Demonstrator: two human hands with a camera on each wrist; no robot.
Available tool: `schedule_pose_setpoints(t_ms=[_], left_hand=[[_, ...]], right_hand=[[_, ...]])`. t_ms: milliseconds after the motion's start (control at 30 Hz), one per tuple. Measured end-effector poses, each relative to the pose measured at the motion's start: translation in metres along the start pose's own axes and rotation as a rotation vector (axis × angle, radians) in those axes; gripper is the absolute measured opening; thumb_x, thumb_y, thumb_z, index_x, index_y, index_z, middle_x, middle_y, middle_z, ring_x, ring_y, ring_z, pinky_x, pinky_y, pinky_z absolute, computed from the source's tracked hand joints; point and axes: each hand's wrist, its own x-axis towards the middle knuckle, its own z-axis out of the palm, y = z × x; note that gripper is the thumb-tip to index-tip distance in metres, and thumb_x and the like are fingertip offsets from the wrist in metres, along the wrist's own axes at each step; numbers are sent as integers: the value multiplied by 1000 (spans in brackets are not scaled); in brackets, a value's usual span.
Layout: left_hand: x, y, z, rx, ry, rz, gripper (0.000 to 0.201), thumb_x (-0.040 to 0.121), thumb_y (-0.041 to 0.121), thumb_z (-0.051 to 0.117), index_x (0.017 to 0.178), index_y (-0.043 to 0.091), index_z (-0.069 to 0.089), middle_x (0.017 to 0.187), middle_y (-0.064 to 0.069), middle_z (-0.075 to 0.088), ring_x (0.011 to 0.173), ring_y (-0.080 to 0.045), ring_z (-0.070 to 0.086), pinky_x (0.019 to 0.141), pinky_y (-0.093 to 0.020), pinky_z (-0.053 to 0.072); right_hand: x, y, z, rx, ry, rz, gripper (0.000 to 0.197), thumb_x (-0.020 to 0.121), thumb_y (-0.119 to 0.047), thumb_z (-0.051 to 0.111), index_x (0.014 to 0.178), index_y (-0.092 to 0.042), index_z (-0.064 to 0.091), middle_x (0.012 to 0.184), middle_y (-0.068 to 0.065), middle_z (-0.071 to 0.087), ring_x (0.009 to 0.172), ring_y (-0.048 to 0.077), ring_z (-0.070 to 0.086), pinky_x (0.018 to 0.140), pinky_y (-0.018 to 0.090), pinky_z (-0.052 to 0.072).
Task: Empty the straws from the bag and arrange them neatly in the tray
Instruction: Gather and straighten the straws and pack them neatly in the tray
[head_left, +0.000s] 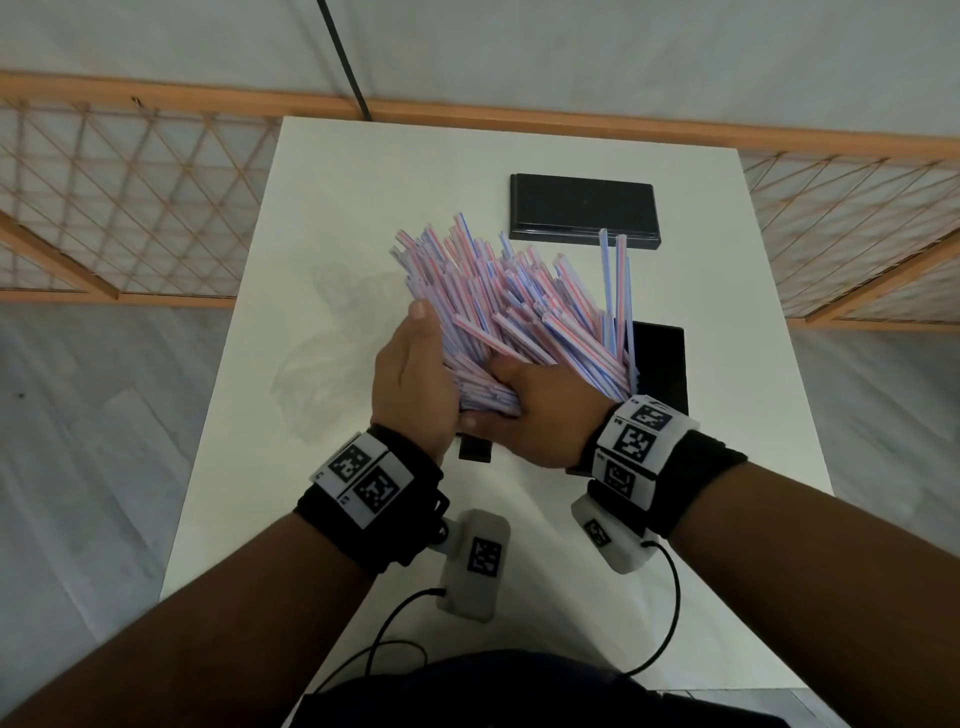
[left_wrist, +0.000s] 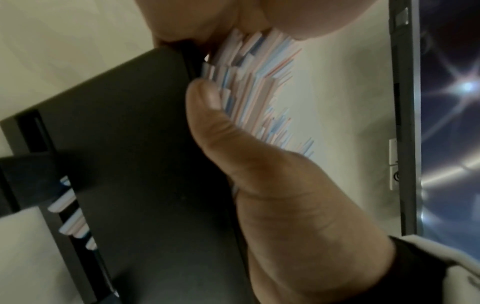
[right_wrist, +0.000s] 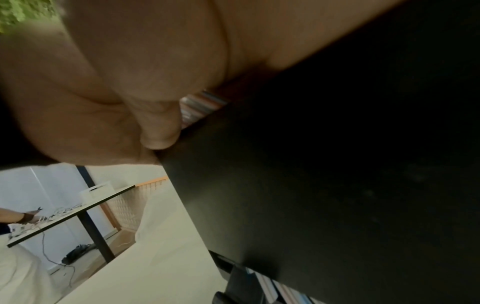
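Note:
A thick, fanned bundle of red- and blue-striped straws (head_left: 509, 301) leans out of the black tray (head_left: 662, 364) toward the far left. My left hand (head_left: 415, 374) cups the bundle's left side, its thumb (left_wrist: 215, 123) pressed against the straws (left_wrist: 254, 82) at the tray's wall (left_wrist: 130, 144). My right hand (head_left: 540, 410) curls over the bundle's near end, where the straws (right_wrist: 200, 107) show just above the tray's dark side (right_wrist: 337, 185). Two straws (head_left: 613, 280) stand almost upright at the bundle's right. The crumpled clear bag (head_left: 322, 353) lies flat on the table to the left.
A black lid or second flat tray (head_left: 584, 210) lies at the far side of the white table (head_left: 727, 519). A wooden lattice railing (head_left: 130, 208) runs behind the table. Cables from the wrist cameras hang near the table's front edge.

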Motion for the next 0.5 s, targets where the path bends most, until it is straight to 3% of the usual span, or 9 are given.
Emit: schedule_pose_setpoints(t_ms=[67,133,200,300,333,400,500], left_hand=[[-3,2,0,-17,-11,-15,39,113,29,31,110,21,69,97,14,73,84,8,71,81,-13,57],[-4,1,0,-22,3,-34,41,113,28,32,119,10,68,99,7,71,78,8,70,76,-10,56],[-6,-2,0,-13,20,-53,43,113,27,33,123,5,68,106,1,72,88,1,70,84,-16,56],[-5,-5,-1,38,30,3,32,111,27,38,121,14,65,109,3,70,98,-3,68,91,-23,55],[-4,-6,-2,54,37,15,32,108,28,41,128,12,60,114,1,69,103,-8,67,94,-27,55],[-3,-5,-4,84,31,3,38,109,22,42,144,6,45,131,-7,63,118,-18,63,106,-39,51],[-1,2,-7,90,38,-55,46,110,27,45,151,8,35,150,-12,51,129,-20,55,114,-40,44]], right_hand=[[1,3,1,42,34,-31,51,86,-63,60,124,-31,49,105,-11,60,96,18,59,89,36,49],[3,3,3,61,69,-74,50,83,-66,56,116,-29,53,105,-5,62,96,22,61,87,41,51],[5,4,3,42,107,-74,58,78,-72,48,113,-27,57,105,0,61,99,23,59,87,42,51],[4,2,3,-45,144,-27,66,76,-79,39,113,-27,52,107,0,54,107,26,55,89,41,49],[3,2,3,-56,171,-19,64,75,-80,38,109,-27,48,105,-1,53,105,26,55,87,40,49],[0,0,1,-46,245,-8,60,74,-80,44,105,-28,44,105,-1,52,101,25,55,82,38,48],[-10,-4,-9,-36,319,-52,66,74,-65,71,118,-21,49,106,-4,51,100,18,50,83,31,43]])
